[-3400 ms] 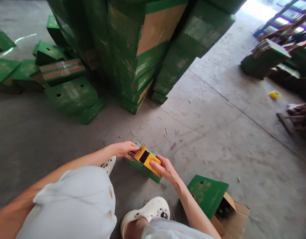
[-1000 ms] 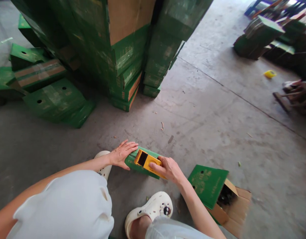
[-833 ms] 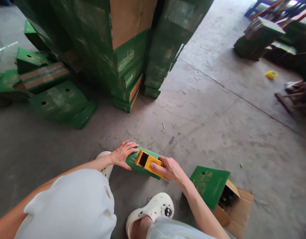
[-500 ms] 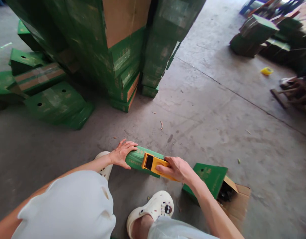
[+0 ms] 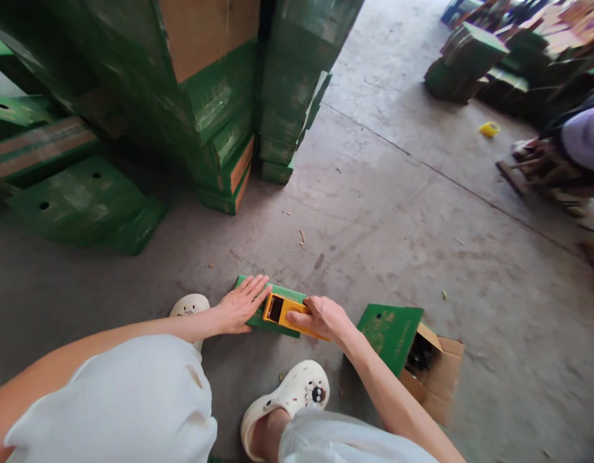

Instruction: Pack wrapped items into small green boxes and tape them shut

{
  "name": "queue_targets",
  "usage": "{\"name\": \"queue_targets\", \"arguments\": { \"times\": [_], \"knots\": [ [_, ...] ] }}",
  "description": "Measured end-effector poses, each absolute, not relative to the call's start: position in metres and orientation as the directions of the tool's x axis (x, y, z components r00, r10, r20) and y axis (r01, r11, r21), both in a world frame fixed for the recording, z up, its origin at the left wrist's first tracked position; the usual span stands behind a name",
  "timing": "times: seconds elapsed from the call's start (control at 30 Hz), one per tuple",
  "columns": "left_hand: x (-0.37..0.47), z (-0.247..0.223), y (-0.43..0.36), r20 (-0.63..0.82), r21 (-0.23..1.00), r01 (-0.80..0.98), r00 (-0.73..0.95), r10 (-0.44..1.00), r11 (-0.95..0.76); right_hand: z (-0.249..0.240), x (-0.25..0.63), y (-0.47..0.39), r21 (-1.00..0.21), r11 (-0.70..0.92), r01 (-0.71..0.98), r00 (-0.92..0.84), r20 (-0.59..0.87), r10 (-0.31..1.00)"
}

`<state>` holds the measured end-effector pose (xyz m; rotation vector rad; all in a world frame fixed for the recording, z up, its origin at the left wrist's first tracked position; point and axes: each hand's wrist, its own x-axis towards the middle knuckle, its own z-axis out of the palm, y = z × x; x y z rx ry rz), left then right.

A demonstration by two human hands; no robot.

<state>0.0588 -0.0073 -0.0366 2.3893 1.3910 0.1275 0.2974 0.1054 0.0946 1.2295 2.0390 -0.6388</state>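
A small green box point(image 5: 283, 291) with printed lettering lies on the floor in front of my feet. My left hand point(image 5: 241, 305) rests flat on its left part, fingers stretched out. In my right hand point(image 5: 318, 317) is a yellow handheld tool point(image 5: 291, 312) with a dark rectangular window, lying along the top of the box. The tool's exact kind is not clear. To the right, a larger green carton point(image 5: 390, 331) stands with its brown flaps folded out and dark contents inside.
Tall stacks of green boxes point(image 5: 224, 96) rise ahead, with more wrapped boxes point(image 5: 89, 199) at left. A yellow roll point(image 5: 490, 130) lies on the concrete floor. At right are a wooden stool point(image 5: 511, 178), a partly visible person point(image 5: 586, 135) and piled green boxes point(image 5: 465, 61).
My left hand has flattened and slid further over the box top. The yellow tool stays on the box in my right hand. The view has turned slightly right, and a person has come into view.
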Motion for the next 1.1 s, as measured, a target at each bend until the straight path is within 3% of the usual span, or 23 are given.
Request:
{"name": "queue_targets", "arguments": {
  "times": [0.2,0.37,0.73,0.97,1.1],
  "knots": [
    [0.080,-0.041,0.002,-0.091,0.408,0.804,0.506,0.857,-0.432,0.091,0.303,0.101,-0.108,0.434,0.895,-0.369,-0.726,0.581],
    [0.050,-0.040,0.016,-0.058,0.421,0.750,0.584,0.809,-0.511,0.103,0.333,0.099,-0.241,0.357,0.902,-0.415,-0.713,0.566],
    [0.034,-0.038,0.034,-0.071,0.429,0.752,0.581,0.811,-0.501,0.092,0.369,0.107,-0.096,0.326,0.941,-0.291,-0.723,0.627],
    [0.021,-0.028,0.062,-0.254,0.491,0.698,0.687,0.681,-0.521,0.094,0.358,0.108,-0.045,0.315,0.948,-0.239,-0.752,0.614],
    [0.062,-0.027,0.057,-0.264,0.478,0.689,0.705,0.659,-0.545,0.095,0.359,0.108,-0.052,0.281,0.958,-0.226,-0.738,0.636]
  ]
}}
